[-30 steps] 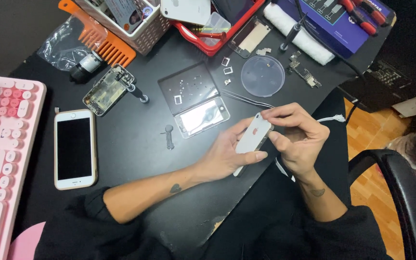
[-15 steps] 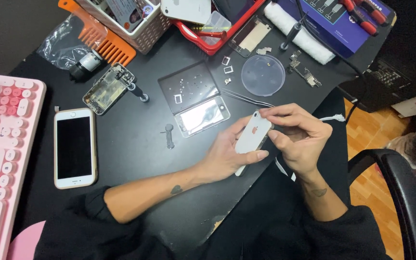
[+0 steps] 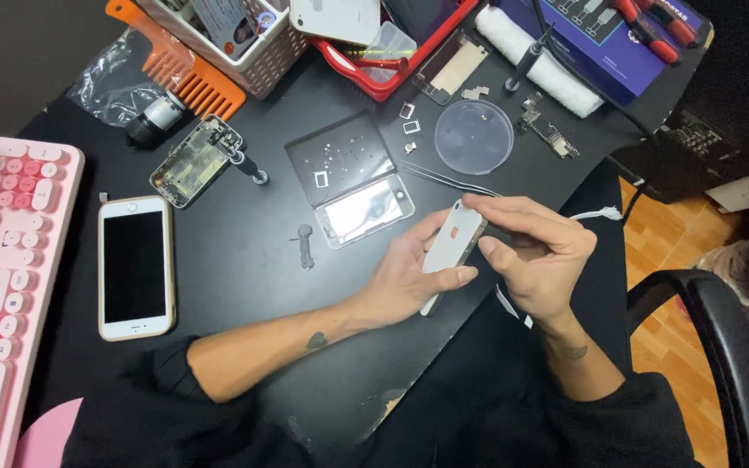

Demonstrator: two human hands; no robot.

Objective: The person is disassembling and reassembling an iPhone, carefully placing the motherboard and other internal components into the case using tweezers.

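My left hand [image 3: 409, 276] cradles a small silver phone [image 3: 450, 247], back side up, over the near edge of the black desk [image 3: 244, 286]. The fingers of my right hand [image 3: 537, 251] rest on the phone's top end and right side, the index finger stretched along its upper edge. Just beyond the hands lie a detached phone screen [image 3: 364, 211] and thin black tweezers [image 3: 448, 178]. A dark magnetic mat [image 3: 340, 158] with tiny screws and small frames lies behind the screen.
A white phone in a gold case [image 3: 135, 266] and a pink keyboard [image 3: 2, 260] lie at left. An opened phone chassis [image 3: 195, 162], orange comb [image 3: 188, 69], round clear lid [image 3: 473, 136], red tray [image 3: 392, 52], blue box [image 3: 600, 39] with pliers crowd the back. A black chair arm [image 3: 721, 347] stands at right.
The hands have barely moved; my right fingers have shifted slightly along the top end of the silver phone.
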